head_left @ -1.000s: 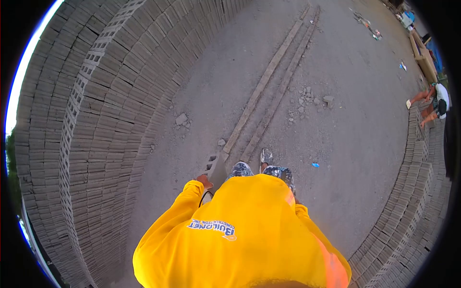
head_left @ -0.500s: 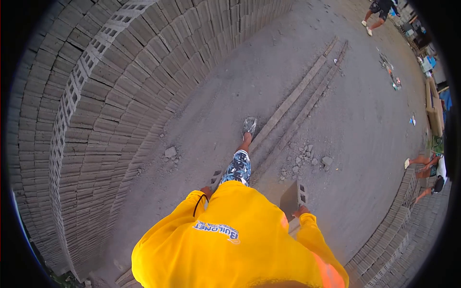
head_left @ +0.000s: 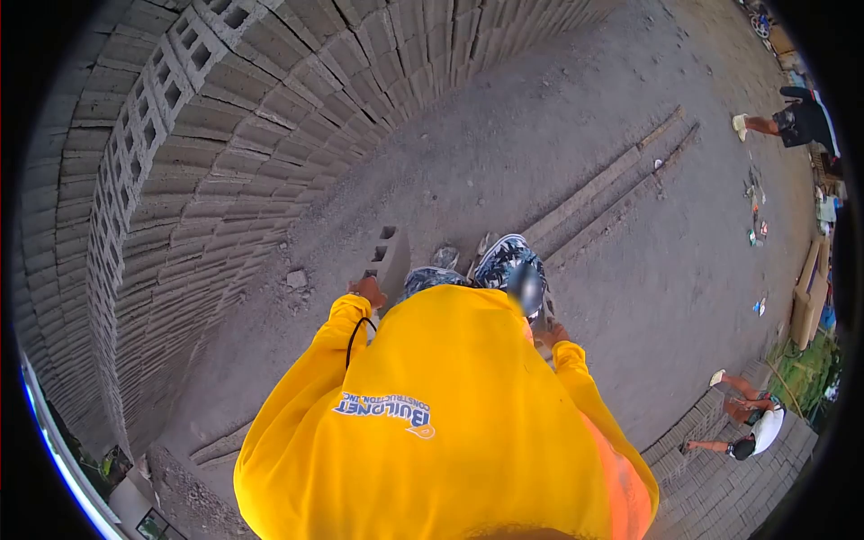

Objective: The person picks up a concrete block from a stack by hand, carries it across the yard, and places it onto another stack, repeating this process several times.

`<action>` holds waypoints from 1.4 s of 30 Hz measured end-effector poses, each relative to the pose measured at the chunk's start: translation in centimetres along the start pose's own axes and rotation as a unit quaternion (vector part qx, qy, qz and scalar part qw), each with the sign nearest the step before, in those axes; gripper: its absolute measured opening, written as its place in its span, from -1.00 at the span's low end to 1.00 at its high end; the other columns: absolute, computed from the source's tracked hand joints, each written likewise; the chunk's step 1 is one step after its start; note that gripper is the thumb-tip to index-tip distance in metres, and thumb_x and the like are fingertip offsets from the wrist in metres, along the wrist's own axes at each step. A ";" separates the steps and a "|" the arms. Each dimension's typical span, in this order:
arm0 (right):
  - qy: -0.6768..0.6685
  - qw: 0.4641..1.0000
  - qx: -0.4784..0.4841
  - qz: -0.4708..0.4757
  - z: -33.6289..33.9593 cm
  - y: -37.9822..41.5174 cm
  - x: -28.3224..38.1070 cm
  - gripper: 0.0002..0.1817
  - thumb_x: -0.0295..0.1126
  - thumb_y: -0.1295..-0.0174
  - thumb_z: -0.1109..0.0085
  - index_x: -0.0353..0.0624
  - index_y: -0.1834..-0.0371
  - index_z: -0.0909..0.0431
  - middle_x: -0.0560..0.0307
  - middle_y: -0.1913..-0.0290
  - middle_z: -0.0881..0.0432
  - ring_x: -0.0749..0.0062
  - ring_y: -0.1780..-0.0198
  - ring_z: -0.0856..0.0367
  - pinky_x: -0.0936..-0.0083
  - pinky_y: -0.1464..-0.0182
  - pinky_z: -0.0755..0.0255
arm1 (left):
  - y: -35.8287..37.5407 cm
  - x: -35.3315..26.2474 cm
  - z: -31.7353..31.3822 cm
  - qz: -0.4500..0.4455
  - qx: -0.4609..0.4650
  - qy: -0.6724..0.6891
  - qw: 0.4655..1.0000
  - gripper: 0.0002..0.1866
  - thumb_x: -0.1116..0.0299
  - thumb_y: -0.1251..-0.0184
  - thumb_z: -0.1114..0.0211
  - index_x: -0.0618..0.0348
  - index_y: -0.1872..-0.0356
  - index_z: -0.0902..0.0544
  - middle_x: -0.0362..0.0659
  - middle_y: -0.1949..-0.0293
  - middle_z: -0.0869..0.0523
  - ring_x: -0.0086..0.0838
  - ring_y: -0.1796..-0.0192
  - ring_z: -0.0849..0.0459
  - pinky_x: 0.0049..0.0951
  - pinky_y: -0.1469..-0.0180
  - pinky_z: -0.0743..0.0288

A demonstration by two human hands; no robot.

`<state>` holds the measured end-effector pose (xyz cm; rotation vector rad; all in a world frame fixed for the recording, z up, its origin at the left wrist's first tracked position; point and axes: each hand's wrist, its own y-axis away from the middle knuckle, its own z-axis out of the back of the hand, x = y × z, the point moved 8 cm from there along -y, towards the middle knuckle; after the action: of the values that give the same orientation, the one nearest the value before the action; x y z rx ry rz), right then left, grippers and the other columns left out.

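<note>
- Grey dirt ground (head_left: 666,261), outdoors; tall hollow-block wall (head_left: 234,153) curving along the left.
- Two other people at right: one in white (head_left: 767,430) crouching by low block stack (head_left: 756,477), one in black (head_left: 808,124).
- Left hand (head_left: 367,290) clamped on grey hollow block (head_left: 390,256), tilted beside left leg, cavities showing.
- Right hand (head_left: 555,334) closed on second block (head_left: 548,311), mostly shirt-hidden, beside right leg.
- Hands well apart.
- Long boards (head_left: 598,175) ahead of feet; open ground right of them.

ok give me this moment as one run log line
left hand: grip on hollow block | right hand: grip mostly hidden | block wall: at left | two long strips: ahead, right
</note>
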<state>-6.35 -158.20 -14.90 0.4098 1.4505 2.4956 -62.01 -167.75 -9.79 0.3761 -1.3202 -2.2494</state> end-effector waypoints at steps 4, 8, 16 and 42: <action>0.038 0.999 -0.011 0.026 9.9 -8.7 7.0 -0.10 -0.06 0.12 -0.34 -0.13 -0.36 -0.23 -0.16 -0.26 -0.41 0.03 -0.29 -0.37 0.35 -0.29 -0.25 | -2.9 -5.6 8.4 0.009 -0.058 0.013 0.998 -0.38 0.03 -0.15 -0.25 0.25 -0.15 -0.46 0.07 -0.14 -0.54 -0.10 -0.24 -0.46 -0.05 -0.38 -0.06; 0.172 0.985 0.002 0.018 20.8 -17.2 12.9 -0.20 0.00 0.05 -0.24 -0.14 -0.28 -0.31 -0.13 -0.23 -0.44 0.10 -0.30 -0.37 0.30 -0.33 -0.17 | -5.6 -11.3 16.1 0.043 0.005 0.093 0.995 -0.31 -0.02 -0.14 -0.27 0.30 -0.18 -0.42 0.09 -0.16 -0.52 -0.05 -0.27 -0.42 -0.13 -0.39 -0.07; 0.265 0.962 0.004 0.073 40.1 -26.5 25.1 -0.19 -0.10 0.04 -0.21 -0.10 -0.34 -0.21 -0.11 -0.18 -0.49 0.14 -0.27 -0.40 0.16 -0.42 0.01 | -10.6 -20.0 25.9 0.068 0.020 0.114 0.991 -0.26 -0.06 -0.06 -0.29 0.29 -0.16 -0.44 0.18 -0.14 -0.51 -0.03 -0.23 -0.45 -0.07 -0.29 -0.20; 0.402 0.904 0.118 0.086 65.2 -66.7 43.4 -0.38 -0.24 0.02 -0.12 -0.15 -0.20 -0.36 -0.09 -0.25 -0.43 0.11 -0.35 -0.30 0.11 -0.44 0.09 | -18.8 -42.4 45.3 0.086 -0.032 0.149 0.985 -0.25 -0.10 -0.08 -0.26 0.29 -0.18 -0.42 0.17 -0.04 -0.57 0.06 -0.15 -0.46 -0.03 -0.28 -0.18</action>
<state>-20.62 -58.69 -36.87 -0.5729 2.0789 2.7781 -53.18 -103.74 -4.49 0.5301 -1.0793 -1.9969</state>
